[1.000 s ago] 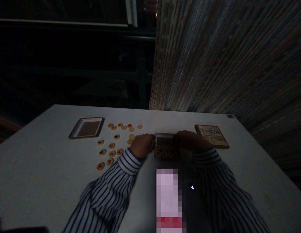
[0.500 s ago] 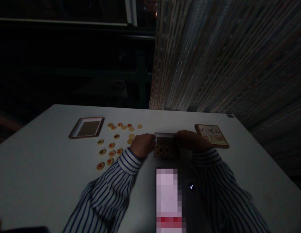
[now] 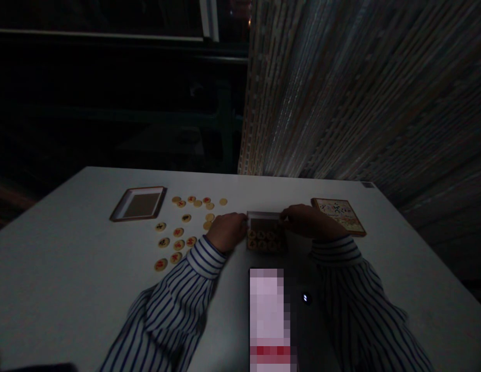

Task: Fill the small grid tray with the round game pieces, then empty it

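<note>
A small open box [image 3: 263, 223] sits on the white table before me. Rows of round Chinese chess pieces [image 3: 262, 245] fill its near part; the grey floor shows behind them. My left hand [image 3: 228, 231] is closed at the box's left edge, thumb and fingers pinching the rim. My right hand [image 3: 308, 222] is at the far right corner, its fingers bent together and partly over the edge; whatever they hold is hidden. Left of my left hand, loose xiangqi pieces [image 3: 179, 232] with red or black characters lie scattered, some plain side up.
An empty tray-like box half [image 3: 163, 199] stands at the far left of the white table [image 3: 70, 268]. A printed lid [image 3: 338, 216] lies to the right. A phone [image 3: 269, 310] with a blurred screen is close to me. A bead-like curtain [image 3: 321, 93] hangs beyond the table.
My right hand has shifted slightly up and to the right, uncovering more of the box and its right-hand pieces. My left hand stays at the left rim.
</note>
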### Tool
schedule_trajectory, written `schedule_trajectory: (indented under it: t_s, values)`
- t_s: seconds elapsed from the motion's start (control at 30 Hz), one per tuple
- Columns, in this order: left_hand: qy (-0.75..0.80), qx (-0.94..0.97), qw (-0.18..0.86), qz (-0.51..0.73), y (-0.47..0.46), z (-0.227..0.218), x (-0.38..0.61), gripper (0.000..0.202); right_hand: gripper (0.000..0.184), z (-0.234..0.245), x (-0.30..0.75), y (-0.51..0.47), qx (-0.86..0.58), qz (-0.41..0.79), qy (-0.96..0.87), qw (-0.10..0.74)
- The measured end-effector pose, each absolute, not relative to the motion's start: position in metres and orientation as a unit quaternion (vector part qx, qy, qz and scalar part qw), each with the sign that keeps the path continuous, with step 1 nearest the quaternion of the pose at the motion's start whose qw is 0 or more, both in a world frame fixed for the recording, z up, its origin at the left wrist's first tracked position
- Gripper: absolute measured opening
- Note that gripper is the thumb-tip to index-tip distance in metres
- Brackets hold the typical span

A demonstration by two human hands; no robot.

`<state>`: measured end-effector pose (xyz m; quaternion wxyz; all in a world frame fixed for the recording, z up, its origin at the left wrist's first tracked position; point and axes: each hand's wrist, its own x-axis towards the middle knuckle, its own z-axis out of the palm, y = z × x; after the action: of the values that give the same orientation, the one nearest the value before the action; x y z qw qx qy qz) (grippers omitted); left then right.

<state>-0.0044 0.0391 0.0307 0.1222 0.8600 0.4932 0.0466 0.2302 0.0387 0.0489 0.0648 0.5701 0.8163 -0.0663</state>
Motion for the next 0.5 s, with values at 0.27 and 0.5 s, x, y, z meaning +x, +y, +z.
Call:
schedule_trajectory:
  t_s: [0.27, 0.5]
  values:
    - [0.494, 0.862, 0.103, 0.056, 0.039, 0.031, -0.006, 0.028, 0.023, 0.058, 0.231, 0.038, 0.567, -0.073, 0.818, 0.069]
    - [0.486, 0.865, 0.097, 0.075, 0.036, 0.041, -0.007, 0.027, 0.022, 0.077, 0.218, 0.028, 0.577, -0.012, 0.814, 0.059]
